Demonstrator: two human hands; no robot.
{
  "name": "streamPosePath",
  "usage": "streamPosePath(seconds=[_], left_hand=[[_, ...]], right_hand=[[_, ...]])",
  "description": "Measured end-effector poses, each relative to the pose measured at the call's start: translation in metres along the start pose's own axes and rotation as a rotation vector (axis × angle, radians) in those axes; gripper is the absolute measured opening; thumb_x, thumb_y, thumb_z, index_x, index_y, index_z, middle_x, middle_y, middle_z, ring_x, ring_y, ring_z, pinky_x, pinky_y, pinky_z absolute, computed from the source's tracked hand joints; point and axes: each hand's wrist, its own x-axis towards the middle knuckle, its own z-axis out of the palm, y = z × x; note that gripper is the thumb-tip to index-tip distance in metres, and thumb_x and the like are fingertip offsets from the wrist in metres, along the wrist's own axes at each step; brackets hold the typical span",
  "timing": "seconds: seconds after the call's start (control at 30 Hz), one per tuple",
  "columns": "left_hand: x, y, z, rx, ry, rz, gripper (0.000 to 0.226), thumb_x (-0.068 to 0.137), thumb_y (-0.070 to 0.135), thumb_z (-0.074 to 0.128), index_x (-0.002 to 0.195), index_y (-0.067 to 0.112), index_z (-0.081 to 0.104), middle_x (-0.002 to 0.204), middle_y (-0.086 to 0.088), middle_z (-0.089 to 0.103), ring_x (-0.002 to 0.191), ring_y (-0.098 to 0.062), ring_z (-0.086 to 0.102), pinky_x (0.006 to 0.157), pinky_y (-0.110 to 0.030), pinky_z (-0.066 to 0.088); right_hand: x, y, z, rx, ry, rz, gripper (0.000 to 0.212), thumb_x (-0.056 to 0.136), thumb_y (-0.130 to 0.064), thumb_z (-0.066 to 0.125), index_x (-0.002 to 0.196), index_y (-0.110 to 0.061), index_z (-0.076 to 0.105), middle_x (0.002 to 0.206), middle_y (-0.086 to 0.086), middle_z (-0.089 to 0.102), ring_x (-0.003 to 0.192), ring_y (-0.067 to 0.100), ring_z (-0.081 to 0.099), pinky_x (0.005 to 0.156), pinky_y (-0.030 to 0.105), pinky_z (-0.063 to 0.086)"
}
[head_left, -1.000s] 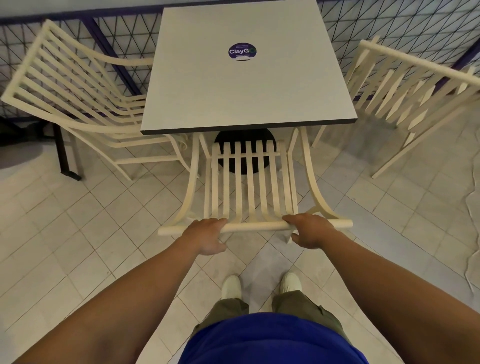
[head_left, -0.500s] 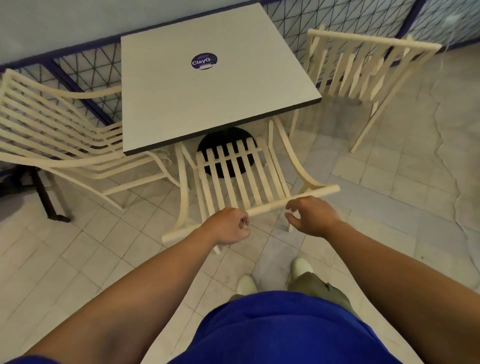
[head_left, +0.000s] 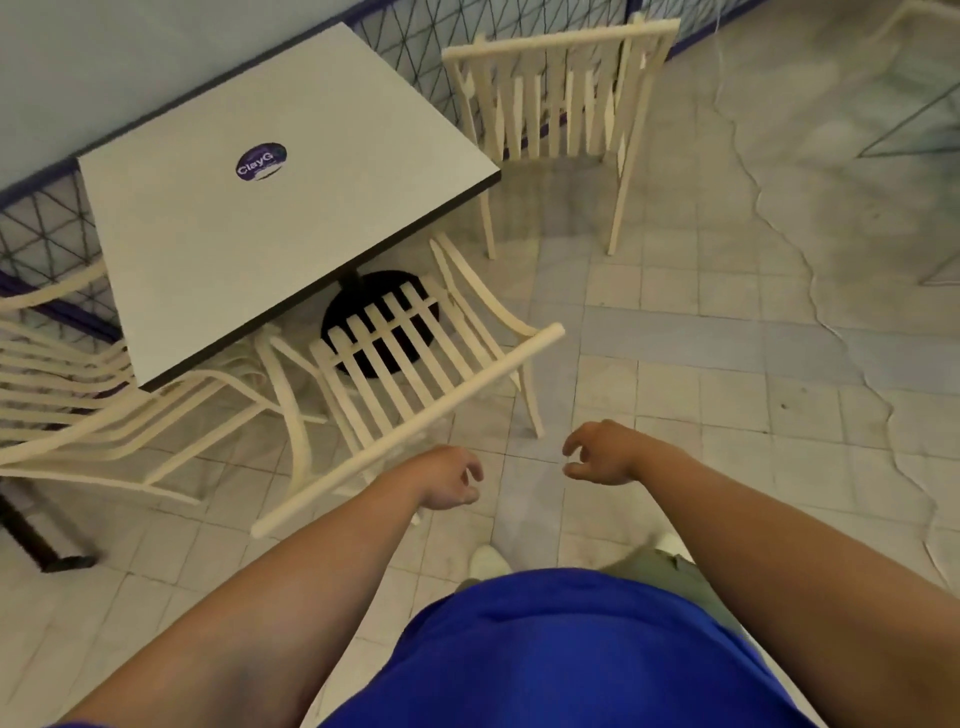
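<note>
The cream-painted slatted chair (head_left: 408, 430) has a matt, slightly scuffed coat; whether wood or metal lies under the paint cannot be told. The light grey square tabletop (head_left: 249, 249) looks like smooth matt laminate, with a thin dark band along its edges. Near its far edge, the round purple sticker (head_left: 261, 161) has a faint gloss. The black round table base (head_left: 358, 306) is dull. The pale floor tiles (head_left: 675, 405) are smooth, worn and stained. The blue shirt (head_left: 561, 654) is soft matt cloth. The dark wire mesh (head_left: 410, 36) looks like thin metal.

Bare tiled floor (head_left: 701, 374) lies open rightward — the chair (head_left: 410, 428) blocks the left.
</note>
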Motion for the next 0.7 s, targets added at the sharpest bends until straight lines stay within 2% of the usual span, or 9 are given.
streamPosePath(seconds=[0.27,0.47,0.7], left_hand=[[0.033,0.125,0.015,0.044,-0.035,0.038,0.036,0.095,0.026,0.062,0.131,0.021,0.060,0.124,-0.001,0.063,0.108,-0.018,0.060,0.093,-0.029,0.048],[0.062,0.222,0.020,-0.030,-0.004,0.099,0.034,0.095,0.023,0.060,0.128,0.018,0.061,0.120,-0.003,0.064,0.106,-0.020,0.061,0.090,-0.028,0.047],[0.089,0.274,0.004,-0.051,-0.016,0.122,0.033,0.095,0.024,0.059,0.128,0.020,0.061,0.120,-0.003,0.065,0.108,-0.023,0.060,0.095,-0.032,0.048]], right_hand=[[-0.043,0.114,-0.022,0.045,0.016,0.011,0.046,0.095,-0.046,0.055,0.135,-0.022,0.055,0.138,0.003,0.054,0.123,0.021,0.052,0.104,0.034,0.041],[-0.076,0.203,-0.053,-0.011,-0.018,0.052,0.048,0.096,-0.046,0.055,0.137,-0.021,0.054,0.141,0.003,0.052,0.128,0.022,0.048,0.106,0.033,0.038],[-0.076,0.251,-0.098,-0.023,-0.034,0.057,0.046,0.096,-0.046,0.056,0.135,-0.022,0.055,0.139,0.003,0.054,0.125,0.023,0.050,0.106,0.034,0.040]])
